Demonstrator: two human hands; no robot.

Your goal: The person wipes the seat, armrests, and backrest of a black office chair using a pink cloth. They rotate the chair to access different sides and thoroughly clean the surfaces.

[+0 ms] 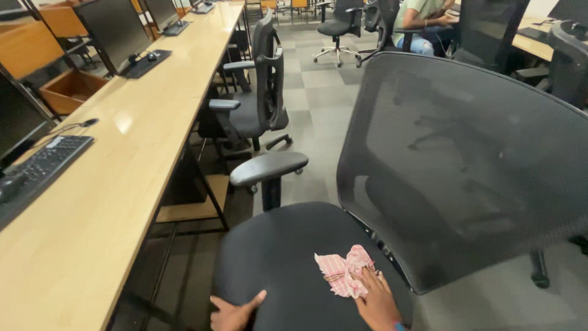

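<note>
Right hand (375,301) presses one pink checked cloth (343,271) flat-fingered onto the seat (288,245) of the near office chair, close to the mesh backrest (465,159); grip released, not clenched; left hand (234,312) rests open on the seat's front edge; long tabletop (122,184) at left carries two keyboards (43,165).

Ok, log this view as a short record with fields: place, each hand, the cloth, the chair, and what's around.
place: office room with a long wooden desk on the left
left hand: flat on the front edge of the black seat, holding nothing
right hand: pressing a pink checked cloth onto the seat
cloth: crumpled, near the seat's rear, close to the mesh backrest
chair: black, armrest on its left side
around: keyboard and monitors on the desk, another black chair beyond, a seated person far back
</note>
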